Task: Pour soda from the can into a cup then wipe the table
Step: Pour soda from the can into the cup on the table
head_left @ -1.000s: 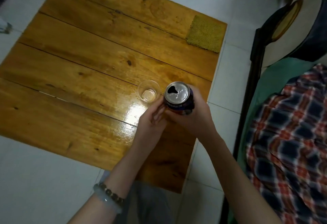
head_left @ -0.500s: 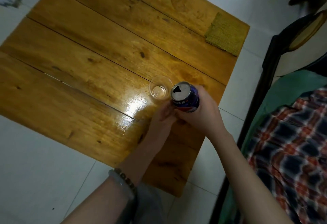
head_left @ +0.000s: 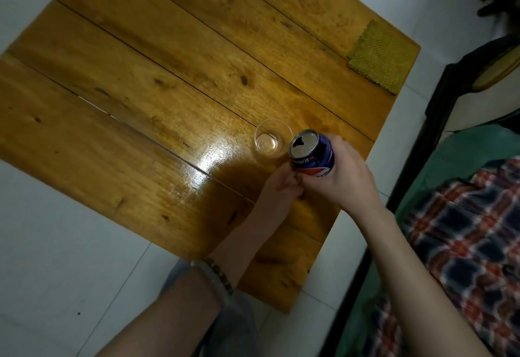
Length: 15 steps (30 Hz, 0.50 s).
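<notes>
A blue soda can (head_left: pixel 312 154) with an open top is tilted toward a small clear plastic cup (head_left: pixel 272 138) standing on the wooden table (head_left: pixel 168 89). My right hand (head_left: pixel 342 176) grips the can round its body. My left hand (head_left: pixel 281 187) lies just below the can, its fingertips touching the can's lower edge. The cup looks nearly empty, and no stream of soda shows. A green-yellow cloth (head_left: pixel 381 58) lies flat at the table's far right corner.
White tiled floor (head_left: pixel 70 272) surrounds the low table. A dark bed frame (head_left: pixel 439 120) with a plaid blanket (head_left: pixel 464 244) runs along the right. A beaded bracelet (head_left: pixel 219 275) sits on my left wrist. Glare marks the planks left of the cup.
The can has tipped further toward the cup and moved closer to its rim. The camera has shifted, so the table sits more to the right in view.
</notes>
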Motion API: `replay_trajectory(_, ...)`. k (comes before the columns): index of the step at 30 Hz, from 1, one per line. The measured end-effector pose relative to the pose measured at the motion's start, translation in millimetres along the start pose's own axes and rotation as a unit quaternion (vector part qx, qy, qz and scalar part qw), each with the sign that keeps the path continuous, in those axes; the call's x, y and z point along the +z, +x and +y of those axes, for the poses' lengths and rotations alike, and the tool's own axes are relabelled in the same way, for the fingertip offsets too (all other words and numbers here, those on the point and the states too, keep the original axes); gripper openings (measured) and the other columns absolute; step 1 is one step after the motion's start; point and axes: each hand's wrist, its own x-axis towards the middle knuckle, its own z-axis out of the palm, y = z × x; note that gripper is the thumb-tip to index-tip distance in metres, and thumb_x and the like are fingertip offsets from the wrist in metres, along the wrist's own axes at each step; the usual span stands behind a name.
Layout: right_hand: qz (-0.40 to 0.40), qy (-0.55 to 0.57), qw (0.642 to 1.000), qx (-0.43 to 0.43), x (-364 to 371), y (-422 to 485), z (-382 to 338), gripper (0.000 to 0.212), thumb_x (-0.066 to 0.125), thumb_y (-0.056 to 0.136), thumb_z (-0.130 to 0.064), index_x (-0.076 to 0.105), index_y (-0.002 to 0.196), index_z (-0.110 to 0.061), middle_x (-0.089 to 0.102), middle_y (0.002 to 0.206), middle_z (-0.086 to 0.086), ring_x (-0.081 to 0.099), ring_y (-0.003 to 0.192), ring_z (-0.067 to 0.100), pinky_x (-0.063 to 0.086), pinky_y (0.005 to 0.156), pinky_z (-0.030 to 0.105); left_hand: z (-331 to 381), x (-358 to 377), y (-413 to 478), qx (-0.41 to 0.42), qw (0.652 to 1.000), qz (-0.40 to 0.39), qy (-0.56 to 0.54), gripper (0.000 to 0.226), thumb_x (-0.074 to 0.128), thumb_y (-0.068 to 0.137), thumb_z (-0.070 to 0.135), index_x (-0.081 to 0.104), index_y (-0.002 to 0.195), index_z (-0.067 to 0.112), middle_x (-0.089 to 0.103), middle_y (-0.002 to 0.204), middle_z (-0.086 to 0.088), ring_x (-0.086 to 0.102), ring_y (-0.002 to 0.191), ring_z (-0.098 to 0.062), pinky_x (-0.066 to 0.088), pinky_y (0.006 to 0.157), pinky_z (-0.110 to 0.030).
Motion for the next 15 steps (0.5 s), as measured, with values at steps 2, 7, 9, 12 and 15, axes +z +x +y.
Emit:
replay_trajectory(2, -0.007, -0.014, 1.000, 0.002, -0.8, 1.5, -1.3, 0.071, 0.073, 0.062, -0.053, 0.045, 0.122, -0.025, 0.056, 0.108, -0.002, 0.053, 0.100, 0.019, 0.050, 0.080, 0.043, 1.4, -0.9, -0.2, -0.005, 1.000, 0.000, 0.015, 0.057, 0.046, 0.074, 0.003, 0.050, 0.130, 0.006, 0.059, 0.124, -0.017, 0.053, 0.117, -0.033, 0.041, 0.096, -0.041)
replay_trajectory(7, -0.014, -0.046, 0.999, 0.004, 0.2, 4.1, -4.8, 0.073, 0.074, 0.064, -0.051, 0.044, 0.124, -0.023, 0.055, 0.109, 0.000, 0.052, 0.101, 0.021, 0.050, 0.080, 0.044, 3.4, -1.9, -2.3, -0.017, 0.999, 0.004, 0.027, 0.058, 0.047, 0.075, 0.003, 0.047, 0.133, 0.005, 0.057, 0.129, -0.015, 0.052, 0.123, -0.024, 0.039, 0.107, -0.045)
replay_trajectory(9, -0.016, -0.055, 0.998, 0.006, 0.7, 4.2, -5.4, 0.074, 0.075, 0.063, -0.051, 0.043, 0.124, -0.023, 0.055, 0.110, 0.001, 0.052, 0.101, 0.022, 0.050, 0.081, 0.045, 3.8, -1.1, -2.9, -0.023, 0.999, 0.012, 0.031, 0.058, 0.047, 0.074, 0.003, 0.048, 0.131, 0.005, 0.057, 0.128, -0.017, 0.052, 0.122, -0.028, 0.038, 0.107, -0.050)
replay_trajectory(12, -0.017, -0.064, 0.998, 0.009, 0.8, 3.8, -5.1, 0.076, 0.075, 0.063, -0.051, 0.042, 0.125, -0.023, 0.055, 0.111, 0.001, 0.052, 0.103, 0.022, 0.049, 0.082, 0.045, 3.7, -1.6, -3.4, -0.032, 0.999, 0.021, 0.036, 0.051, 0.048, 0.078, -0.004, 0.050, 0.128, 0.004, 0.056, 0.126, -0.021, 0.051, 0.120, -0.032, 0.036, 0.107, -0.054)
replay_trajectory(15, -0.015, -0.065, 0.998, 0.010, 0.3, 3.7, -5.0, 0.076, 0.075, 0.063, -0.051, 0.042, 0.125, -0.023, 0.055, 0.111, 0.002, 0.052, 0.102, 0.022, 0.050, 0.081, 0.045, 5.2, -2.1, -3.8, -0.040, 0.998, 0.011, 0.044, 0.050, 0.042, 0.084, -0.014, 0.048, 0.130, 0.004, 0.056, 0.127, -0.018, 0.052, 0.121, -0.028, 0.037, 0.108, -0.052)
